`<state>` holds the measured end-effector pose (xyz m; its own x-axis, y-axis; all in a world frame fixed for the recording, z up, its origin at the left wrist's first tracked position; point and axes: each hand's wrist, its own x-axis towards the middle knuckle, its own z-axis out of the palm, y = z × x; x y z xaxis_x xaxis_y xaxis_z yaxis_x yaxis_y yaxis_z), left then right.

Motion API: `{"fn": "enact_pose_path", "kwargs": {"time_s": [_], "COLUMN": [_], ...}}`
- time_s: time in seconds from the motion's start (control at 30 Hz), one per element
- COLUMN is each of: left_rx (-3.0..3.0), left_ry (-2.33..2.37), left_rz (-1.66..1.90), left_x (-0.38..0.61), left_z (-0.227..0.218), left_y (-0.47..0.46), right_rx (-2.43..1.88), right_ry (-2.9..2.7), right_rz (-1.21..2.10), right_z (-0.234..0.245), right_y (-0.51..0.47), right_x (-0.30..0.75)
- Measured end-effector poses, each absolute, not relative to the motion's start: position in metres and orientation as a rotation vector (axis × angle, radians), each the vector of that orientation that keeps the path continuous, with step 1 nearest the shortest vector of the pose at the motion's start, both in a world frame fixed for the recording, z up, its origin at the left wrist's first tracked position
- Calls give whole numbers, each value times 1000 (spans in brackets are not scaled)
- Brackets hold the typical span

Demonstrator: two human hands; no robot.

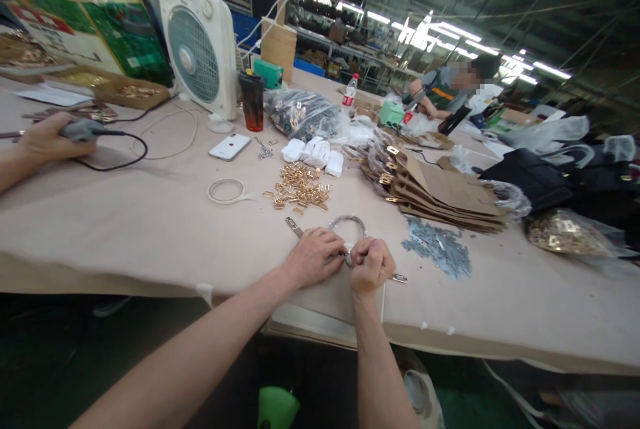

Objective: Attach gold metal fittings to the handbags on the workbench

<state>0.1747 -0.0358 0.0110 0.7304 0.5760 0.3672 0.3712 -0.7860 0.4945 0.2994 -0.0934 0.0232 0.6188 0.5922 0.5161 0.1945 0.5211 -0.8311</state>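
My left hand (313, 256) and my right hand (373, 264) meet at the near edge of the table (125, 229), both closed in a pinch around a wrapped bag strap (349, 222). The strap loops up behind my fingers. Its metal ends stick out to the left (293, 225) and to the right (399, 277). A pile of small gold metal clasps (299, 190) lies just beyond my hands. To the right of my hands lies a heap of small grey plastic pieces (440, 246).
A stack of brown paper-wrapped parts (440, 192), white packets (313, 150), a tape ring (227, 190), a phone (229, 146), a dark tumbler (253, 101) and a white fan (200, 42) stand on the table. Another person's hand (47, 139) holds a corded tool at left. A co-worker (453, 86) sits far back.
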Motion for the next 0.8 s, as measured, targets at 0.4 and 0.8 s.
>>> {"fn": "enact_pose_path", "kwargs": {"time_s": [0.4, 0.8], "left_rx": [2470, 2542], "left_ry": [742, 688], "left_rz": [806, 849], "left_x": [171, 173], "left_z": [8, -4], "left_y": [-38, -32], "right_rx": [-1114, -1053], "right_ry": [-813, -485], "right_rz": [358, 692], "right_z": [28, 43], "right_y": [-82, -47], "right_x": [307, 334]}}
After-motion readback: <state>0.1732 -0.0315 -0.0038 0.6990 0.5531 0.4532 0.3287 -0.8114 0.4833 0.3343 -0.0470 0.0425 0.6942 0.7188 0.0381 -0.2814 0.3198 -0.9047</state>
